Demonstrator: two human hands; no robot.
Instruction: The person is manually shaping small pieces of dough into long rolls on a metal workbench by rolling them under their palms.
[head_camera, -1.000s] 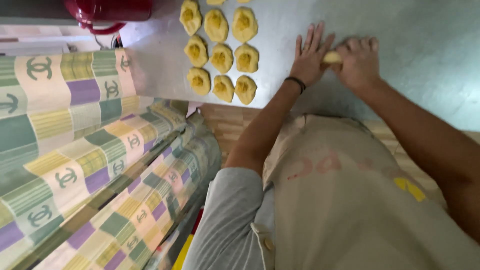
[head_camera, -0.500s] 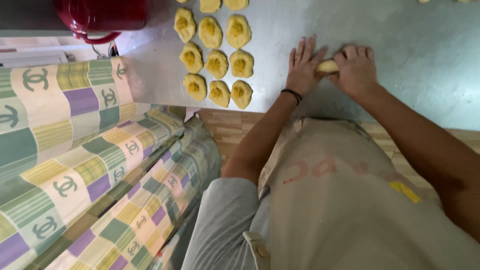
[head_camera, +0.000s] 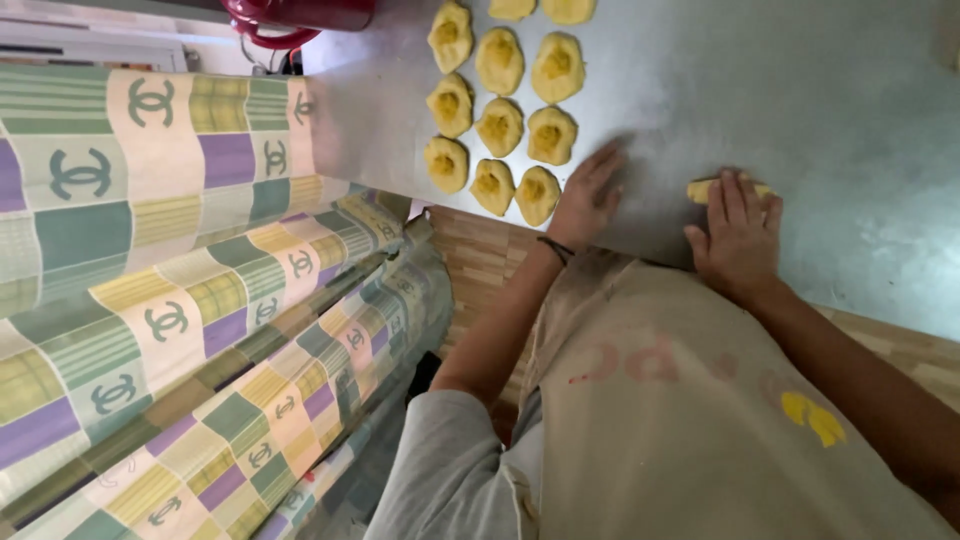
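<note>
Right hand (head_camera: 738, 228) flat, fingers together, pressing down on a small yellow dough piece (head_camera: 702, 189) near the table's (head_camera: 800, 100) near edge; only the dough's ends peeking out past the fingertips. Left hand (head_camera: 588, 195) spread wide and empty, palm down on the bare metal, well apart from the right, just beside the nearest of the formed pastries (head_camera: 537, 194). Black band (head_camera: 553, 246) round the left wrist.

Further out: rows of filled yellow dough cups, each with a darker dab in the middle, running from the near edge toward the far edge on the left part of the table. Red appliance (head_camera: 300, 15) at the far left corner. Beyond the table's left edge, rolls of checked fabric (head_camera: 200, 300) in purple, green and yellow. Beige apron (head_camera: 680, 420) low in the view.

Judged step: rolling or flattening one piece under the palm, shaping not yet finished. Next move likely calling for even pressure, then a lift clear of the soft dough without tearing it.

Against the earlier frame: hands parted. Half a second ago both met over the dough; now left hand drawn away toward the pastries, right alone on the piece.
</note>
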